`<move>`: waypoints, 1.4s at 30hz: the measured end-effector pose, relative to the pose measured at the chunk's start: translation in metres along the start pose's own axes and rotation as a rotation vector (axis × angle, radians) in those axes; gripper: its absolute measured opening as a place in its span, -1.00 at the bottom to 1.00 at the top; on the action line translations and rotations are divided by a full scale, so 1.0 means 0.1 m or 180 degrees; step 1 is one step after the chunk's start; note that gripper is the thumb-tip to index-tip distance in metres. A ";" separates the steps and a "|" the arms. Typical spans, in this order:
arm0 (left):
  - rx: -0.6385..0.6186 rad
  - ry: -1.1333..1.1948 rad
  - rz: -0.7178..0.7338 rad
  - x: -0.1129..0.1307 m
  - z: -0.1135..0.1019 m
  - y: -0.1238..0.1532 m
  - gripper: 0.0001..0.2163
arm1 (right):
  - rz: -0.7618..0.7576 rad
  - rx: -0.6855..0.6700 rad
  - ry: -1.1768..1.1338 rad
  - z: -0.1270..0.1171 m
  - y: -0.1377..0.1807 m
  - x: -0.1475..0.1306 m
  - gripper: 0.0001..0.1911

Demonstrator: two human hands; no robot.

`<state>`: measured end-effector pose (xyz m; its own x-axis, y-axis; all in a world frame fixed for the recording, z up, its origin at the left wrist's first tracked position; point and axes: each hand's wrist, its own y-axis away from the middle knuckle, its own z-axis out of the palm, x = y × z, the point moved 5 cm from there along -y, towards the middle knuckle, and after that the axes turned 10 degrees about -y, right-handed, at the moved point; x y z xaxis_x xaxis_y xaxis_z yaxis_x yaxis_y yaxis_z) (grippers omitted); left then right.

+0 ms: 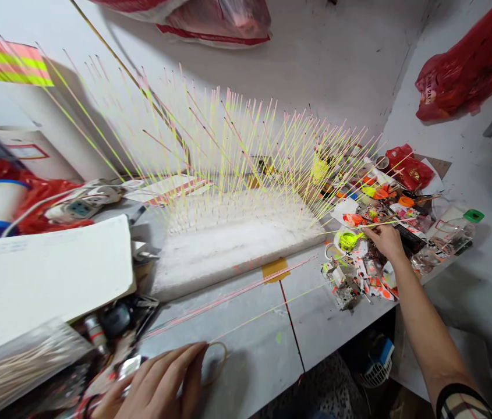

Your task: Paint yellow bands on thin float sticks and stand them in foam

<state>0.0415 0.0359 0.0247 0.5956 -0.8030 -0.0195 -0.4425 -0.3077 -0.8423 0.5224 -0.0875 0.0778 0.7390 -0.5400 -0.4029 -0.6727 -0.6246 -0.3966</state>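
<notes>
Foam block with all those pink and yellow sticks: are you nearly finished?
Quite far along, it seems. Done: many painted sticks stand in the white foam block. In hand: the right hand holds one thin stick above a dish of yellow paint. Still left: a clear bag of bare wooden sticks lies near the left hand, perhaps unpainted.

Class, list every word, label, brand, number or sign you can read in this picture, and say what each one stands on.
Red plastic bag: white lettering, too creased and blurred to read.
Clear plastic bottle with green cap: label markings too small to read.
White carton: red-framed label, too blurred to read.
No other readable text.
</notes>
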 end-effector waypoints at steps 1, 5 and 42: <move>-0.0019 -0.0004 -0.0019 0.00 0.00 0.00 -0.88 | -0.0060 0.0006 -0.0028 -0.01 0.01 0.00 -0.64; 0.0001 0.0030 -0.0095 0.04 -0.03 -0.03 -0.90 | -0.0509 -0.0100 -0.0210 0.04 0.12 -0.11 -0.71; -0.0111 0.0017 -0.0615 0.22 -0.13 -0.08 -0.84 | -0.2160 0.0249 -0.2761 0.52 2.46 -2.28 -0.85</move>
<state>0.0495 0.0139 0.0383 0.6683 -0.7299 0.1436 -0.3434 -0.4739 -0.8109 0.1863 -0.0881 0.0293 0.6990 0.4997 -0.5115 -0.1605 -0.5875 -0.7932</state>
